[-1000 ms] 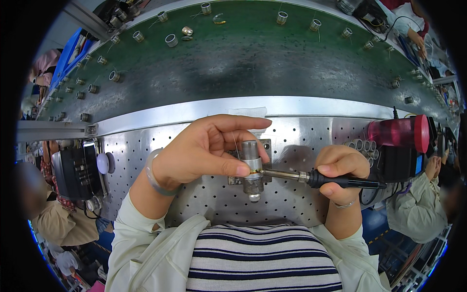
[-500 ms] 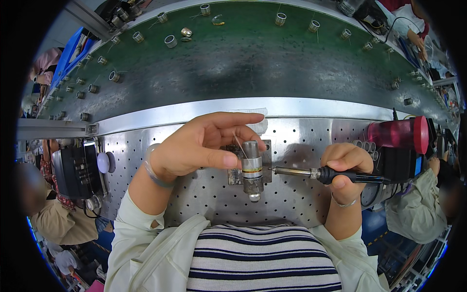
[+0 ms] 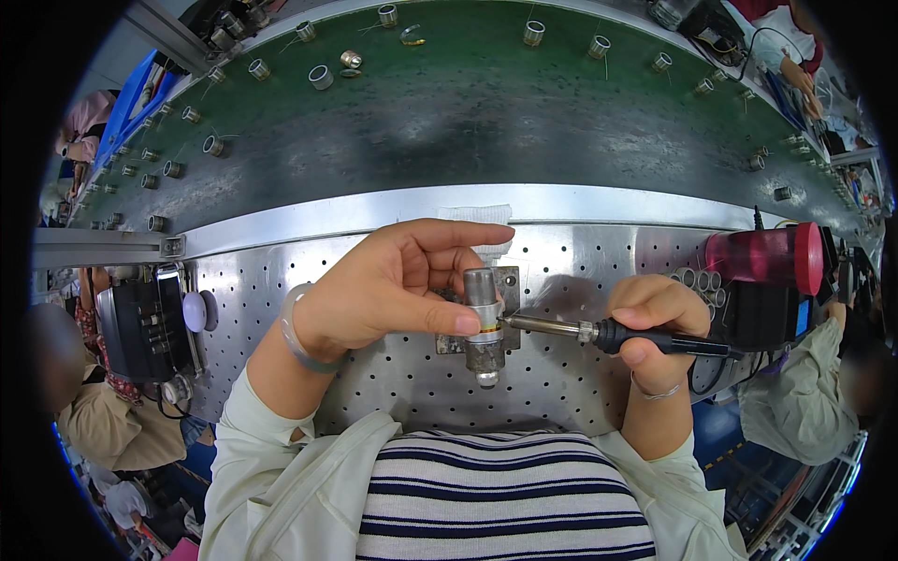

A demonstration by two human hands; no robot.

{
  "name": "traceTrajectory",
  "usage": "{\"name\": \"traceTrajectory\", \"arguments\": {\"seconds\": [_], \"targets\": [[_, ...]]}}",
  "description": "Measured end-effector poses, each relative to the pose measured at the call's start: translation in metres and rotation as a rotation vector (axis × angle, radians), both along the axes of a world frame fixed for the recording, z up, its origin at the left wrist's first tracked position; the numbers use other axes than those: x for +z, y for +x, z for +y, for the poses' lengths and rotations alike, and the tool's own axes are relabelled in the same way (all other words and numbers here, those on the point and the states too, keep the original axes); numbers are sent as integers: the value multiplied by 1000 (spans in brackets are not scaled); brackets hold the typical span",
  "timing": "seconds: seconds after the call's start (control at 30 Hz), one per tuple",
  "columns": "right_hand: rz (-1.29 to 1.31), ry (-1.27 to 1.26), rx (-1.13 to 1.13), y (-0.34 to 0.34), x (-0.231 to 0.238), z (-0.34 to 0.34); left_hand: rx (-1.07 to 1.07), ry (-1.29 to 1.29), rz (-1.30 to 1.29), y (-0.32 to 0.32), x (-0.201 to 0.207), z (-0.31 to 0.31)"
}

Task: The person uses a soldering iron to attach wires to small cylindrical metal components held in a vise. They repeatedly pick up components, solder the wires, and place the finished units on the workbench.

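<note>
A metal post [image 3: 480, 284] stands at the middle of the bench with a silver ring part [image 3: 488, 318] around it, banded in gold below. My left hand [image 3: 374, 294] closes on the ring, the thumb on its near side and the curled fingers partly hidden behind the post; the index finger stretches out above. From the right, my right hand [image 3: 659, 313] holds a soldering iron [image 3: 552, 327] by its black handle. Its tip meets or nearly meets the ring's right side. Behind the post lies a dark metal block [image 3: 510, 285].
Beyond the perforated metal bench [image 3: 580, 393] runs a green belt [image 3: 402, 122] bearing several ring parts [image 3: 321, 77] with wires. A pink cylinder [image 3: 762, 257] and several stacked rings [image 3: 702, 280] are at right; a black device [image 3: 140, 327] stands at left. People work on both sides.
The soldering iron has moved left, bringing its tip to the ring. My left thumb has shifted right across the ring, and the thin wire seen by my fingers no longer shows.
</note>
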State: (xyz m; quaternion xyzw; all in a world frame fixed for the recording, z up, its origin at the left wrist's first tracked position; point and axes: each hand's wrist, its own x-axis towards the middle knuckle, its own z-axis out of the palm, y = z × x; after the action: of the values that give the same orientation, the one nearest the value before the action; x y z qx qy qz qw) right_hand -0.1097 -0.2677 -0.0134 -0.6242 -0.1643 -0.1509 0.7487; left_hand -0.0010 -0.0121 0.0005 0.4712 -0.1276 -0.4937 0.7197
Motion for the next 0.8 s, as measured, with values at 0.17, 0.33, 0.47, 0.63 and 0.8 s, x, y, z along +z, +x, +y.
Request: {"name": "traceTrajectory", "arguments": {"seconds": [0.17, 0.33, 0.47, 0.63, 0.8], "targets": [[3, 27, 9, 0, -2, -1, -13, -19, 27, 1, 2, 0], [1, 18, 36, 1, -2, -2, -18, -21, 29, 2, 1, 0], [-11, 3, 46, 1, -2, -1, -21, -19, 24, 2, 1, 0], [-57, -75, 77, 3, 2, -3, -14, -22, 16, 1, 1, 0], [-80, -84, 67, 3, 2, -1, -13, -34, 21, 1, 1, 0]]}}
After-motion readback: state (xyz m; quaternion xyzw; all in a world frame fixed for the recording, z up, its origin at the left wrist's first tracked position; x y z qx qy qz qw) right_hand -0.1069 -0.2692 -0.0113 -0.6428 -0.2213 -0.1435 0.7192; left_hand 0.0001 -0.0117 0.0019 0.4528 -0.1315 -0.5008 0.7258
